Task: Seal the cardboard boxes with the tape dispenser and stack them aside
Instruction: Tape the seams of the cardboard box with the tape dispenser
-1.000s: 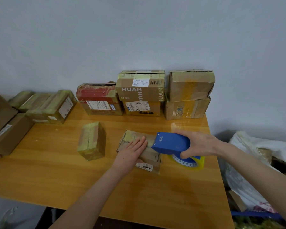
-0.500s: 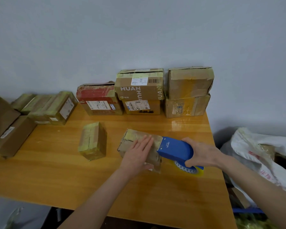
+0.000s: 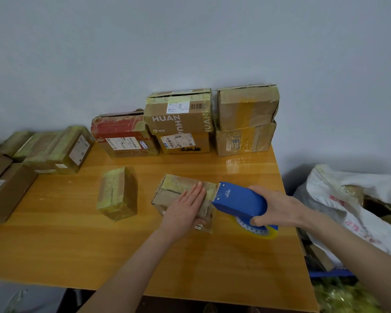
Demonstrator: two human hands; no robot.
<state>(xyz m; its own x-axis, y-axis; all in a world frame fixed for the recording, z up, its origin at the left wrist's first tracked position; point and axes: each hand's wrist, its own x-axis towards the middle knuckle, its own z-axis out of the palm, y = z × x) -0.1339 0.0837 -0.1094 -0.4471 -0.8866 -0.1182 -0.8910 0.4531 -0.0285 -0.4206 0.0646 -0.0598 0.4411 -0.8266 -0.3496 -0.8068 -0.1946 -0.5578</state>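
My left hand (image 3: 186, 207) lies flat on top of the box (image 3: 174, 188), fingers straight and close together, pressing it down on the table (image 3: 190, 256). The box sits in front of me, its worn top already partly covered with yellowish tape and a dark seam showing along its far side. My right hand (image 3: 278, 205) is wrapped round the blue dispenser (image 3: 239, 203), thumb on the near side and fingers curled over the back, and the dispenser's front edge touches the right end of the box, just beside my left fingertips. The tape roll (image 3: 257, 231) hangs under the dispenser, to the right of the box and low over the table; I cannot tell whether it touches the wood. Left of the box, apart from it, a taped box (image 3: 117, 195) stands alone. Behind the box, against the wall (image 3: 190, 53), the HUAN box (image 3: 178, 116) sits on another carton; a red box (image 3: 122, 132) is left of that stack and a stacked pair (image 3: 246, 107) is right of it. Farther left of the box, a row (image 3: 54, 150) of taped cartons lies near the table's far edge, with two plain brown ones beyond them at the frame's side. Right of the box, off the table, a white sack (image 3: 359, 199) with red print slumps beside the wall.
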